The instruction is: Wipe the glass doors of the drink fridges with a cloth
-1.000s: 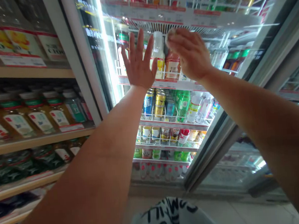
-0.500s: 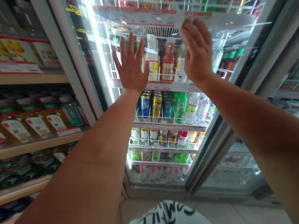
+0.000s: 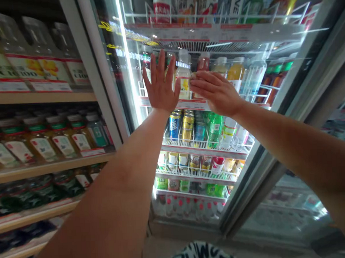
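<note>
My left hand lies flat against the glass door of a drinks fridge, fingers spread and pointing up, holding nothing. Just to its right, my right hand rests on the same glass with its fingers together and pointing left. A small pale cloth peeks out under its fingertips; most of it is hidden by the hand. Behind the glass at hand height stands a row of juice bottles. Cans sit on the wire shelf below.
To the left, open wooden shelves carry rows of bottled drinks with price tags. The fridge's metal frame runs diagonally at the right, with another glass-fronted case beyond it. My patterned clothing shows at the bottom edge.
My right hand has swept down and left across the glass from the upper shelf edge to beside my left hand. The left hand stayed pressed in place.
</note>
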`<state>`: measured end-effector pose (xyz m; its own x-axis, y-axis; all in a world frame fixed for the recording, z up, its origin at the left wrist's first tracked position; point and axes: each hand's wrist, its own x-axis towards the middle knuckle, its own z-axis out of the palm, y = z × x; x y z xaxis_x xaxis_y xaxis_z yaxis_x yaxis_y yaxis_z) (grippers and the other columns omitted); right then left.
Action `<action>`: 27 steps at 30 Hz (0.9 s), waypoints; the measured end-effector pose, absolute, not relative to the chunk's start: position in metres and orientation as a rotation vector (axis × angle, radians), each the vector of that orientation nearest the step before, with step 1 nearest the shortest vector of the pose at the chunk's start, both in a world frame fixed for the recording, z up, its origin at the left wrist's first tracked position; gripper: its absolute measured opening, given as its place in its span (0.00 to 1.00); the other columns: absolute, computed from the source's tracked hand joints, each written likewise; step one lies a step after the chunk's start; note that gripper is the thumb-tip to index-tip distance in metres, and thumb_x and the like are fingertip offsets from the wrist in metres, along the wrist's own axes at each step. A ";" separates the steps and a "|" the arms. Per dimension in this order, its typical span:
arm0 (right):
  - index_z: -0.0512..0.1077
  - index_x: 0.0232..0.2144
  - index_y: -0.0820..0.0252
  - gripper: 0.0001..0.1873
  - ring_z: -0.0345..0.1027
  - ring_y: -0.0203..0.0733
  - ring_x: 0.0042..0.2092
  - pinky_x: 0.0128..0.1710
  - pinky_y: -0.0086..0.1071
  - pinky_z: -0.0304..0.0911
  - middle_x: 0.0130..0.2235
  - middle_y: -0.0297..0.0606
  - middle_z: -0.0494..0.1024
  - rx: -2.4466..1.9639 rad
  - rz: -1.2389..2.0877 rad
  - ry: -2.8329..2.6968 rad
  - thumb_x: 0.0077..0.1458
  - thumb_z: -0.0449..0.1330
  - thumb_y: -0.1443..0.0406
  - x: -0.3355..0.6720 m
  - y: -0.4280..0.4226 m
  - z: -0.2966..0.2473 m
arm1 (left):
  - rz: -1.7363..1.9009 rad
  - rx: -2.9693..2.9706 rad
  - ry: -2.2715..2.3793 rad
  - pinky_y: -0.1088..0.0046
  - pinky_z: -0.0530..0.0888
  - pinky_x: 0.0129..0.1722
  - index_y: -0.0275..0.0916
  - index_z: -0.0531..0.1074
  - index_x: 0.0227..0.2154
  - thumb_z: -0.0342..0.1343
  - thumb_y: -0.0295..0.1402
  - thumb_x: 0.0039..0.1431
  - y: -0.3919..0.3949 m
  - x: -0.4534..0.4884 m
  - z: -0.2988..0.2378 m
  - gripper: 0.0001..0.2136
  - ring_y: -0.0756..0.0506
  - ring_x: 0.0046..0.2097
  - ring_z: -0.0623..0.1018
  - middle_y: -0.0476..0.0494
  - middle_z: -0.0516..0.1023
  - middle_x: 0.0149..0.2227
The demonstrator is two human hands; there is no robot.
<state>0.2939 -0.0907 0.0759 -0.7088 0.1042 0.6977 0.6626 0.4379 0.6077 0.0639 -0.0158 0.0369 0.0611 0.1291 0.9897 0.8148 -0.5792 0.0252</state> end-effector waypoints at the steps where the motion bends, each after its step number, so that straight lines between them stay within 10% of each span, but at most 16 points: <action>1: 0.66 0.65 0.41 0.24 0.60 0.44 0.69 0.68 0.50 0.59 0.64 0.28 0.73 -0.641 -1.256 -2.128 0.72 0.46 0.65 0.293 -0.090 0.078 | -1.559 -1.772 -0.942 0.58 0.33 0.75 0.51 0.55 0.73 0.45 0.43 0.71 -0.017 0.064 0.037 0.28 0.46 0.75 0.39 0.58 0.45 0.75; 6: 0.72 0.62 0.56 0.23 0.62 0.52 0.67 0.67 0.50 0.60 0.62 0.39 0.75 -0.609 -1.266 -1.597 0.72 0.46 0.65 0.286 -0.082 0.091 | -1.500 -1.731 -0.977 0.52 0.37 0.74 0.45 0.55 0.73 0.46 0.38 0.70 -0.022 0.065 0.037 0.30 0.43 0.75 0.40 0.50 0.46 0.75; 12: 0.69 0.63 0.40 0.25 0.62 0.48 0.68 0.67 0.54 0.61 0.63 0.28 0.73 -0.667 -1.234 -2.062 0.70 0.48 0.66 0.271 -0.083 0.081 | -1.502 -1.733 -1.014 0.53 0.34 0.75 0.48 0.55 0.73 0.45 0.42 0.71 -0.018 0.066 0.037 0.29 0.44 0.75 0.39 0.57 0.44 0.75; 27: 0.71 0.64 0.57 0.26 0.58 0.53 0.70 0.71 0.51 0.54 0.65 0.39 0.71 -0.730 -1.167 -1.663 0.71 0.44 0.65 0.263 -0.079 0.093 | -1.573 -1.715 -0.997 0.52 0.23 0.72 0.49 0.56 0.72 0.50 0.40 0.71 -0.015 0.069 0.037 0.28 0.44 0.74 0.28 0.60 0.42 0.75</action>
